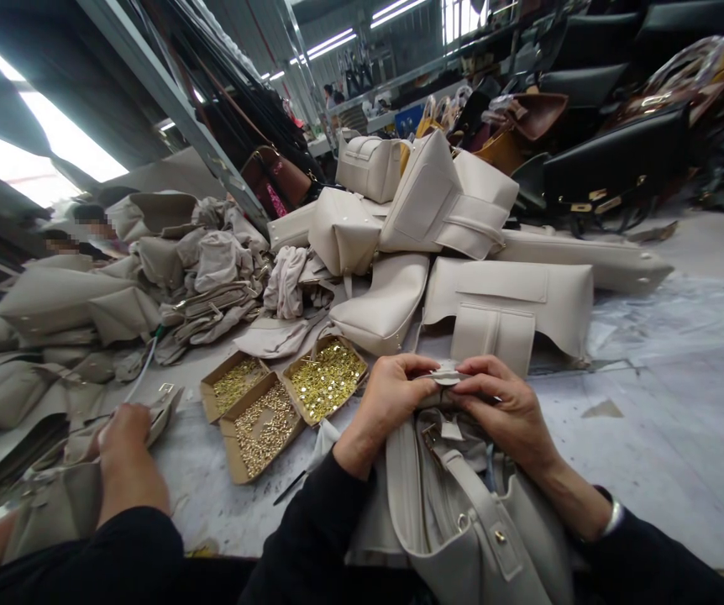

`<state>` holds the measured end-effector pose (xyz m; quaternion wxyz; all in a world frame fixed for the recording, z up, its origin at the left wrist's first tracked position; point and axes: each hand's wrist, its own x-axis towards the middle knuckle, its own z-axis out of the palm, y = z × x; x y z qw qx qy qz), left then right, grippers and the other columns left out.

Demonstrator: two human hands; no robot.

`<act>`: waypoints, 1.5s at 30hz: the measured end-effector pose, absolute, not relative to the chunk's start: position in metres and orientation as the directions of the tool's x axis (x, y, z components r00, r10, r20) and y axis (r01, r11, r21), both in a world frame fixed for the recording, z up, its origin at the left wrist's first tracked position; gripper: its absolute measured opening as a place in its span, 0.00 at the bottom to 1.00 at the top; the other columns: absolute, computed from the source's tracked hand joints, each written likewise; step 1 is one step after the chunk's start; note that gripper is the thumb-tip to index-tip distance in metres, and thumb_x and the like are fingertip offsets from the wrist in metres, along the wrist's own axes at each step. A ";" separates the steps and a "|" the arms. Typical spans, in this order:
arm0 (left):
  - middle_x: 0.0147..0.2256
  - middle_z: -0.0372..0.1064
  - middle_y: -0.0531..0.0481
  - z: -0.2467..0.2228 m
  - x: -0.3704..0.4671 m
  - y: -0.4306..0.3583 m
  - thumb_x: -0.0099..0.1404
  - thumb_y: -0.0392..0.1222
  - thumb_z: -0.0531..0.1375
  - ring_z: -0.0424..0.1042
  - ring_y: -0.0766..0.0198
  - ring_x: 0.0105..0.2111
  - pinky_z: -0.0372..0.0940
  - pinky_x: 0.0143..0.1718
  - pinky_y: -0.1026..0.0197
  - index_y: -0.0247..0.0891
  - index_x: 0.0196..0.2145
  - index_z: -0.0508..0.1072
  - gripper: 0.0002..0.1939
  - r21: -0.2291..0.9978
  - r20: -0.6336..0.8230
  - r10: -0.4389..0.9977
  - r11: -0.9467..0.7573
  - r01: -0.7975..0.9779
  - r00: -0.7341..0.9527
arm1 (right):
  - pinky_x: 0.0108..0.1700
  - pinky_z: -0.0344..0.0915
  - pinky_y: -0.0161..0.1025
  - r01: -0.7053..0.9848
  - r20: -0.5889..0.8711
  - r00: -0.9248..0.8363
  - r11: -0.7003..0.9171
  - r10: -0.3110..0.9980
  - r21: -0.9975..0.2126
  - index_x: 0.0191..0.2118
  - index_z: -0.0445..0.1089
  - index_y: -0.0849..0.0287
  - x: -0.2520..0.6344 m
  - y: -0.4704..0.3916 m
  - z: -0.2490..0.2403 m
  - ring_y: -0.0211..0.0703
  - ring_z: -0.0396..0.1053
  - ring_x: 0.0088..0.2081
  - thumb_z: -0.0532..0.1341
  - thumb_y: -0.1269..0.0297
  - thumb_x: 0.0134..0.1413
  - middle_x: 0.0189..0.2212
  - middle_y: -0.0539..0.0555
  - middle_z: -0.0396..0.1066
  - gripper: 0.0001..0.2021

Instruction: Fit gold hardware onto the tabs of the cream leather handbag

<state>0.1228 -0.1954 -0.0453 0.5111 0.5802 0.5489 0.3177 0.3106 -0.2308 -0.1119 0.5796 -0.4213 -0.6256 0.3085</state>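
Observation:
My left hand [388,402] and my right hand [508,410] face each other, fingertips closed on a small pale leather tab [446,373] above a handbag. Its exact shape is partly hidden by my fingers. Below them, the open beige handbag [542,525] leans at the table's front edge, its zipper side and inside showing. A strap [485,500] with a gold stud hangs across the bag's opening. Left of my left hand are cardboard trays: one of gold rivet parts [327,380], one of coppery studs [259,427] and a smaller one of gold pieces [236,386].
Beige bags [506,290] are piled just beyond my hands, with more bag bodies [65,302] at left. A co-worker's hand [123,433] works on a beige piece beside me. Black bags [617,164] stand at the back right. A thin dark tool [291,487] lies near my left sleeve.

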 end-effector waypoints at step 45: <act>0.35 0.79 0.46 -0.050 0.117 -0.193 0.52 0.35 0.68 0.74 0.61 0.34 0.67 0.35 0.65 0.31 0.39 0.83 0.15 0.938 -0.219 0.943 0.133 0.320 0.250 | 0.33 0.61 0.35 -0.278 -0.091 -0.131 -0.125 0.987 -0.952 0.27 0.66 0.56 0.307 -0.212 -0.096 0.40 0.65 0.30 0.75 0.65 0.36 0.26 0.46 0.71 0.17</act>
